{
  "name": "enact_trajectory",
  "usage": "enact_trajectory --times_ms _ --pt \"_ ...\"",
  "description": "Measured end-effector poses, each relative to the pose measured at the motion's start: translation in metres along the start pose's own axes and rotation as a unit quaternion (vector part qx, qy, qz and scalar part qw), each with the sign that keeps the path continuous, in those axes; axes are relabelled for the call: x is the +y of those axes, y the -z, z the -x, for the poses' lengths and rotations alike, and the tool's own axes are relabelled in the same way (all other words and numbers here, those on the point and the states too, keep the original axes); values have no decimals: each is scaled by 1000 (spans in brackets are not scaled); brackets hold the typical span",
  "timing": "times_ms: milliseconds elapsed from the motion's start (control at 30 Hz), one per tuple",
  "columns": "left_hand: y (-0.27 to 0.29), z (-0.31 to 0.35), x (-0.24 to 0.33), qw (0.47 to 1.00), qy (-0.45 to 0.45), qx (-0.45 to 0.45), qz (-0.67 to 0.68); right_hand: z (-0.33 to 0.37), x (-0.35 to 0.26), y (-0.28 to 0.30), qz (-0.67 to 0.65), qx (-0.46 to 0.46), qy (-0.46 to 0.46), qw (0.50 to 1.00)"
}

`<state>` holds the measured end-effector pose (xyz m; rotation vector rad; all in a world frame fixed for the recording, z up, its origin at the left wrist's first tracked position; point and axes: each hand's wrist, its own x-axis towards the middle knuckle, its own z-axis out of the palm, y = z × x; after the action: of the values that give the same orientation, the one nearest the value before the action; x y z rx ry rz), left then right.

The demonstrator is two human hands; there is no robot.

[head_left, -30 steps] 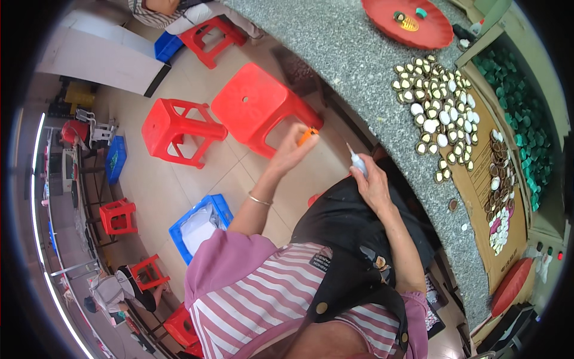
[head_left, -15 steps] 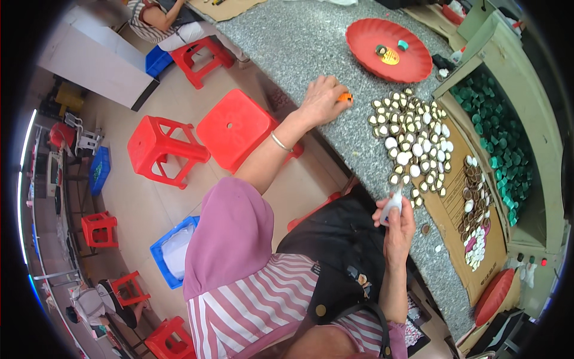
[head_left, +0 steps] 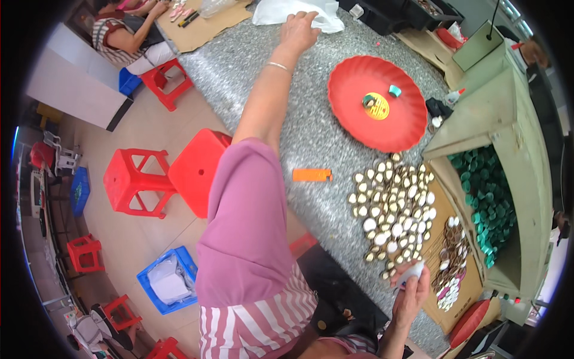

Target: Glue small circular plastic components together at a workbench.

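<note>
My left hand (head_left: 300,31) stretches far over the speckled grey counter, its fingers apart at the edge of a white plastic bag (head_left: 330,13). Whether the fingertips touch the bag, I cannot tell. Closer to me an orange lighter (head_left: 312,175) lies alone on the counter. My right hand (head_left: 412,288) is wrapped round a small white squeeze bottle (head_left: 410,273) at the near edge of many small round pieces (head_left: 394,206) with white or cream tops and dark rims. Past the lighter stands a scalloped red plate (head_left: 353,122) holding two small green pieces.
A pale green metal box (head_left: 526,179) full of green pieces (head_left: 487,203) stands on the right. Brown cardboard (head_left: 436,239) with more round pieces lies before it. Red stools (head_left: 134,182) and a blue crate (head_left: 146,287) are on the floor at left. A person (head_left: 128,42) sits at the far left.
My left hand has let go of the orange lighter, which now lies on the counter, and reached far forward to the white bag. My right hand keeps the bottle near the round pieces.
</note>
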<state>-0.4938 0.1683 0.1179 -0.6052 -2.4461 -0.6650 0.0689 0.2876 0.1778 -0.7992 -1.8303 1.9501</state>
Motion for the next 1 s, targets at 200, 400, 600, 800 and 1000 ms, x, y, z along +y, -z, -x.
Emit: enact_trajectory --times_ms 200,400,600,800,1000 --pt "-59 -37 -3 984 31 -148 -94 -29 -21 5 62 17 1 998" --pt "-30 -44 -23 991 76 -106 17 -79 -46 -17 61 -80 -32 994" --pt "94 40 -5 694 231 -72 678 -153 -45 -108 -6 -255 49 966" --pt "162 158 68 493 199 -118 839 -166 -15 -172 -32 -323 88 942" --pt "190 194 78 545 166 -138 810 -130 -8 -174 34 -327 113 937"
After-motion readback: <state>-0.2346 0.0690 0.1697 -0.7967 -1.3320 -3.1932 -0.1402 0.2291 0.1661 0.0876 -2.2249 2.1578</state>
